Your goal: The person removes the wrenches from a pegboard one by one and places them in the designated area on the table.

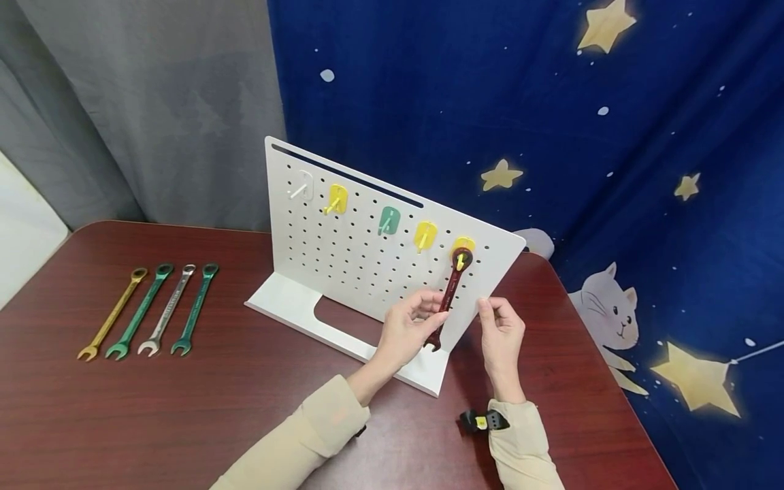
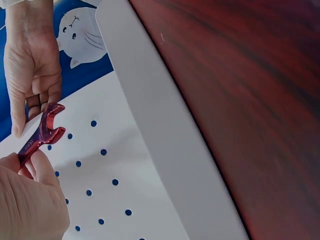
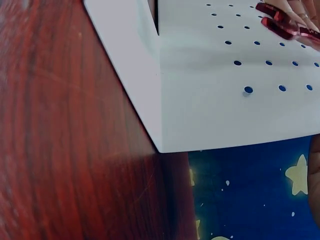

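Observation:
My left hand (image 1: 409, 327) pinches a dark red combination wrench (image 1: 451, 291) by its lower shank, with the open jaw pointing down. The wrench's ring end lies over the rightmost yellow hook (image 1: 462, 246), and the peg shows inside the ring. That hook is on a white pegboard (image 1: 367, 258) standing on the table. My right hand (image 1: 502, 333) holds the pegboard's right edge between thumb and curled fingers. In the left wrist view, the wrench's red jaw (image 2: 47, 130) sticks out past my left fingers, close to the board.
Four more hooks, white (image 1: 305, 185), yellow (image 1: 337, 199), green (image 1: 389, 221) and yellow (image 1: 425, 235), line the board. On the table (image 1: 184, 408) at left lie several wrenches: gold (image 1: 115, 312), green (image 1: 141, 309), silver (image 1: 168, 306) and teal (image 1: 194, 307). Curtains (image 1: 429, 88) hang behind.

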Tool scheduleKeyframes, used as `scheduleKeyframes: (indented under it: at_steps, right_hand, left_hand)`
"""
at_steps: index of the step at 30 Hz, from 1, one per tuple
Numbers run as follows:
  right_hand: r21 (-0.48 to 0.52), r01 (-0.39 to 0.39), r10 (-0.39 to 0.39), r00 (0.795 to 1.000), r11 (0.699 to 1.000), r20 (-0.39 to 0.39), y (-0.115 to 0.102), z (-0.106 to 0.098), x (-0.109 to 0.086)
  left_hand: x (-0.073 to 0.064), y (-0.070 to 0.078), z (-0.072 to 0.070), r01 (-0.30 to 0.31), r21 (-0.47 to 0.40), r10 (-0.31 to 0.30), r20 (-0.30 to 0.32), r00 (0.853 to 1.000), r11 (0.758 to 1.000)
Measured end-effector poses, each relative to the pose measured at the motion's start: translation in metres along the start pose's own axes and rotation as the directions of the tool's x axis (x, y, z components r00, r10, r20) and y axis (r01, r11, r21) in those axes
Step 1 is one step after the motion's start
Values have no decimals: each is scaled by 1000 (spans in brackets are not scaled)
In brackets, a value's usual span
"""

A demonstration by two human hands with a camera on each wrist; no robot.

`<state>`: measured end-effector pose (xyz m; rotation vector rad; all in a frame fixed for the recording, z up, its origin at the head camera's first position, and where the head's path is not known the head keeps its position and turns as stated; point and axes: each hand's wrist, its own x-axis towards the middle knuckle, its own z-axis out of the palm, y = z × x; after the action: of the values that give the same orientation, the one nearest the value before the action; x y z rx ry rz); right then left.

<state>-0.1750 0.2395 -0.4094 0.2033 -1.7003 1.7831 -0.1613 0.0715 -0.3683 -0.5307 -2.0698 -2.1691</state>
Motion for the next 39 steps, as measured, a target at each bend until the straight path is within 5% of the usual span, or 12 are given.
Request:
scheduleKeyframes:
  at_steps: [8,13,25,31,39]
  right_hand:
    - [-28,-20,19,1000,999,-12,1,-1,-1]
    - [-30,-6,6,1000,1000,-11,1,0,-1]
    - [-39,-13,12,1000,999,-22,-7,2,-1]
    - [-25,23,-23,1000,999,-5,-20,8,-2]
    - [-10,23,-23,1000,1000,3,-19,8,-2]
  left_hand:
    - [3,-28,-3,23,-19,-22,15,1000,1000]
    - [4,-34,-5,-24,8,24,25,999,1000]
    - [2,-31,-10,-26,17,25,66,998,1000]
    - [-4,-7,-17,15,16,-17,106,994,1000]
    - [-8,-18,-26,61,-27,-56,160,986,998]
